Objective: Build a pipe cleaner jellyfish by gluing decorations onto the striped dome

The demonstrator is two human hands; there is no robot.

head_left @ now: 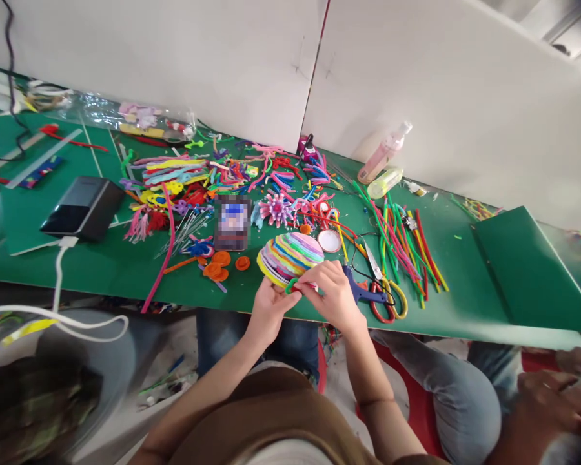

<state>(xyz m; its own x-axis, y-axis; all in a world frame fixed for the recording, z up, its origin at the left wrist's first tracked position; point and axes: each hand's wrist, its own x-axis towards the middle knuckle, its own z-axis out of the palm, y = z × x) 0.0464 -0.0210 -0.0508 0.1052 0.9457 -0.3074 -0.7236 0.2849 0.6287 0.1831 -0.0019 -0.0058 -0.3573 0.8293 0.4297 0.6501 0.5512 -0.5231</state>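
Note:
Between my hands, over the table's front edge, is a dome-shaped piece [290, 255] of coiled pipe cleaners in pink, yellow, blue, green and orange stripes. My left hand [270, 309] grips its lower rim from below, thumb near a small green pipe cleaner loop [291, 285]. Fingers of my right hand [334, 294] are pinched together at the same rim, by the green loop; what lies between those fingertips is partly hidden. Scissors [382, 284] with red and yellow handles lie just right of my right hand, beside a dark blue glue gun [363, 292].
Heaps of cut pipe cleaners [174, 171] cover the table's back left. Long pipe cleaners [407, 245] lie at right, near two bottles [386, 155]. A phone [232, 223], orange discs [217, 265] and a black device [82, 208] lie left. Another person's hands [552, 394] show at far right.

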